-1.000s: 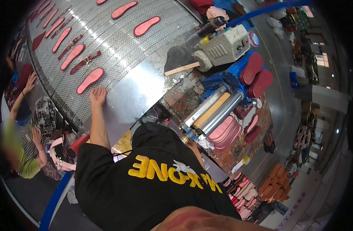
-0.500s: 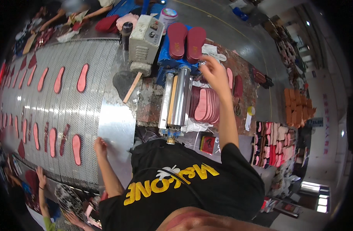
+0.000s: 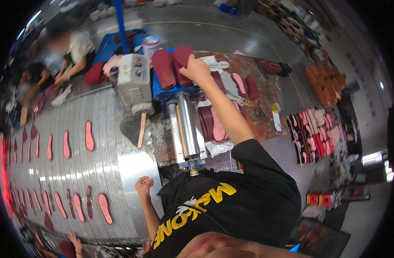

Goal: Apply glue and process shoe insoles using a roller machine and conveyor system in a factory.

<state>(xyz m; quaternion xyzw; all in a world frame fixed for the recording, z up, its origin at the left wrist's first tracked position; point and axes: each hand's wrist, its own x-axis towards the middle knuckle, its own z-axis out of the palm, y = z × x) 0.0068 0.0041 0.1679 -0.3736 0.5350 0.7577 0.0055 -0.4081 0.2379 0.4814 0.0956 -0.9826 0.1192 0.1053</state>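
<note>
Right hand (image 3: 196, 69): reaching out toward twelve o'clock, fingers curling closed around the near end of a dark red insole (image 3: 182, 58) that is lying on top of the blue machine frame (image 3: 162, 91). A second dark red insole (image 3: 164, 69) is lying just beside it, toward nine o'clock.

Left hand (image 3: 144, 187): sitting at six o'clock from the machine, fingers curling loosely into a fist, holding nothing, resting against the edge of the steel conveyor (image 3: 132, 172).

Steel rollers (image 3: 186, 127): two bright cylinders lying side by side, running from twelve to six o'clock between the frame and the person's chest.

Grey motor box (image 3: 133, 82): standing at nine o'clock from the held insole, touching the frame.

Conveyor belt: carrying rows of pink insoles (image 3: 89, 135) spaced apart, occupying the nine o'clock half of the view.

Brown worktable (image 3: 265, 124): at three o'clock from the rollers, bearing pink and dark red insoles (image 3: 218, 129), partly hidden under the right forearm.

Paint tin (image 3: 151, 43): standing at eleven o'clock from the right hand, near the frame.

Floor stack of pink and red insoles (image 3: 315, 133): lying well apart at three o'clock.

Other persons (image 3: 78, 49): sitting at ten o'clock beyond the belt.
</note>
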